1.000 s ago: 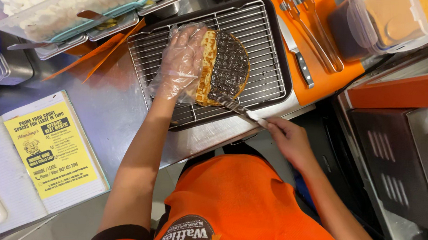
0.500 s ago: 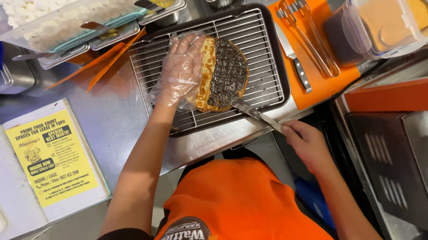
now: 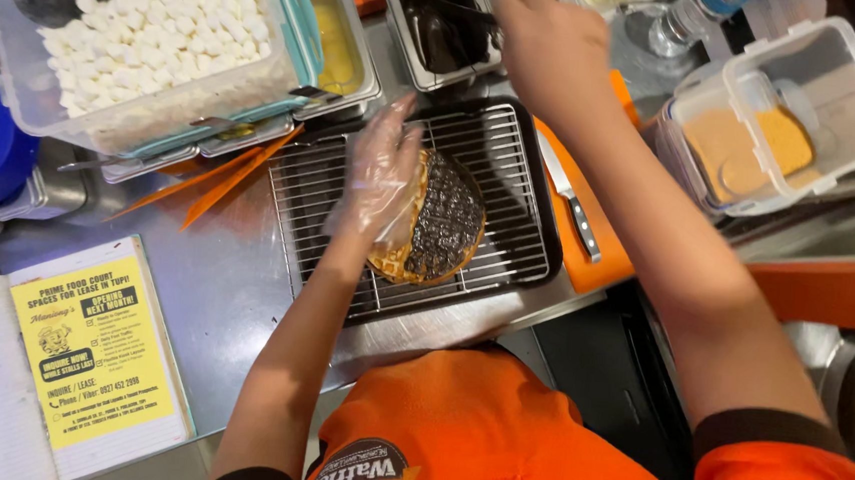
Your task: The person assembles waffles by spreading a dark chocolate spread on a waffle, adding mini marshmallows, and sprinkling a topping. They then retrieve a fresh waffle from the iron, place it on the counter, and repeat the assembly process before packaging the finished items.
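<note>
A round waffle [image 3: 443,226], its right half covered in dark chocolate spread, lies on a wire rack [image 3: 518,166] set in a black tray. My left hand [image 3: 384,172], in a clear plastic glove, rests flat on the waffle's bare left half. My right hand [image 3: 546,48] is up at the back, fingers closed on a thin spreading knife [image 3: 463,12]. Its blade dips into a metal tub of dark chocolate sauce [image 3: 432,30].
A black-handled knife [image 3: 570,205] lies on an orange board [image 3: 586,266] right of the rack. A clear tub of marshmallows [image 3: 130,49] with a black ladle, a tub of yellow sauce [image 3: 333,38], a clear box of tan spread [image 3: 777,124] and a yellow leaflet [image 3: 89,347] surround it.
My right hand left the waffle's lower right edge and went up with the knife to the chocolate tub. The left hand stayed on the waffle.
</note>
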